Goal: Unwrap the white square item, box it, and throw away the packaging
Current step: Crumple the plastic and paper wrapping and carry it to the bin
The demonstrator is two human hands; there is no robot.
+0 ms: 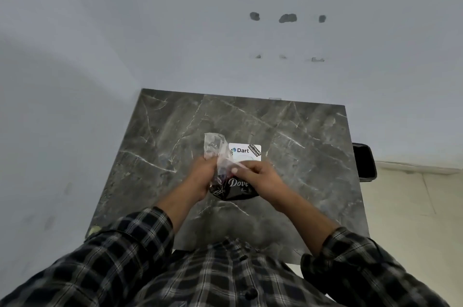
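White square item (246, 152) sits at frame centre, held above the grey marble table (162, 131). Flat card-like piece, rounded corners, white face with "Dart" printed in dark letters beside a small blue logo, and a black slanted label at its upper right corner reading "SOFTWARE ENGINEER". Lower half hidden behind fingers. Whether it is fully out of the wrap: cannot tell.

Clear plastic packaging (214, 149) stands just left of the item, crinkled, translucent, its top edge rising above the card's top edge; it overlaps the card's left side (some partial print there, unreadable).

Left hand (204, 176) closed on the lower part of the plastic, left of centre. Right hand (258, 174) pinching the item's lower edge together with a bit of plastic, thumb tip visible on top. Both hands touch at the middle.

Below the hands, a black box (234, 189) with white "Dove" script and a white flourish, partly covered by both hands; resting on the table or held, cannot tell.

Dark object (364, 161) at the table's right edge, mid right of frame. Checked sleeves (130, 239) fill the bottom. Pale wall (175, 18) across the top, with dark patches upper right.
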